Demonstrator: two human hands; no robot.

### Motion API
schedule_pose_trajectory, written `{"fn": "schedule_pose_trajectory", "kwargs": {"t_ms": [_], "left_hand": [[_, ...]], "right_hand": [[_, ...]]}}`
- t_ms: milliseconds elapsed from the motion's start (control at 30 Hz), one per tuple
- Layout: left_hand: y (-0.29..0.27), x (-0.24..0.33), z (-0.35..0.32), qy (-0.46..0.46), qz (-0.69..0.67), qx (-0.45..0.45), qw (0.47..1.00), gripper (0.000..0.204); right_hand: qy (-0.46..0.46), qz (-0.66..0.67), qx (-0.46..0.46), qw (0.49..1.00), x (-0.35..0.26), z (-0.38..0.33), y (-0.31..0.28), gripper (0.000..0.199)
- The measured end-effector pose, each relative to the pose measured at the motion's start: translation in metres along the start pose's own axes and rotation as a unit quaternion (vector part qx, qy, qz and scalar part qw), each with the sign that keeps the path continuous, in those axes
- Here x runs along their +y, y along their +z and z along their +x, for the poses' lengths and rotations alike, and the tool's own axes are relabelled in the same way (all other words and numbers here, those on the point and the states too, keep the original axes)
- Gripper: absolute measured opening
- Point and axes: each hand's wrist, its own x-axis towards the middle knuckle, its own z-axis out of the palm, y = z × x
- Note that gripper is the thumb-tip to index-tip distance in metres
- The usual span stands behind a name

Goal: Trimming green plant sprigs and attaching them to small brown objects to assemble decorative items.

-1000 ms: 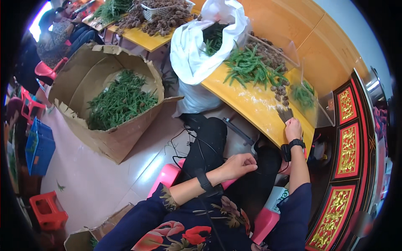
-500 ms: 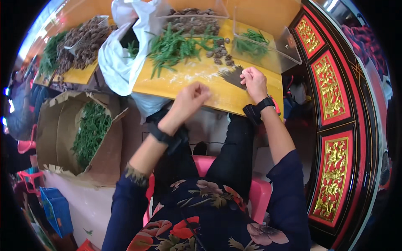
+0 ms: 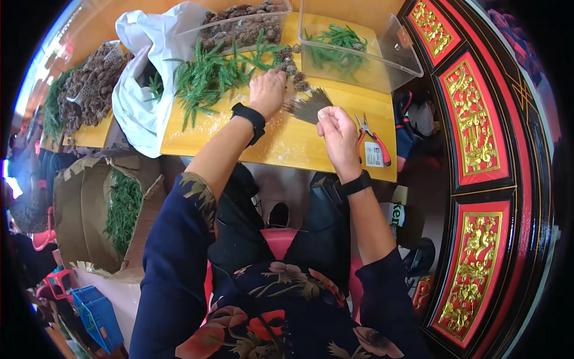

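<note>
While tabletop (image 3: 286,143) shows between forearms (image 3: 220,157), right fingers (image 3: 329,116) at strands (image 3: 307,105), pliers (image 3: 366,128) by edge (image 3: 382,178).

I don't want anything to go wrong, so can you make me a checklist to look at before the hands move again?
1. Pine cones near the left hand: ok, a few lie beside it.
2. Left hand's fingers have something: cannot tell, the fingertips are turned away.
3. Thin brown sticks near the right hand: ok, fanned out on the table.
4. Right hand has a stick pinched: cannot tell, its curled fingers hide that.
5. Pliers safely on the table: ok, lying to the right of the right hand.
6. Tabletop clean: not ok, white specks are scattered on it.
</note>
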Motion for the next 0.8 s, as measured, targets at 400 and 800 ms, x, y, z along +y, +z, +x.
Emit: {"fn": "schedule_pose_trajectory", "kwargs": {"t_ms": [400,800], "left_hand": [[-0.115,0.028,-0.157,-0.296,-0.729,-0.066,0.614,0.021],[-0.132,0.026,-0.233,-0.305,-0.867,0.012,0.393,0.034]], "right_hand": [[-0.009,0.059,-0.028,0.998,-0.034,-0.075,0.026,0.008],[-0.118,-0.097,-0.095,0.984,-0.065,-0.133,0.06,0.005]]}}
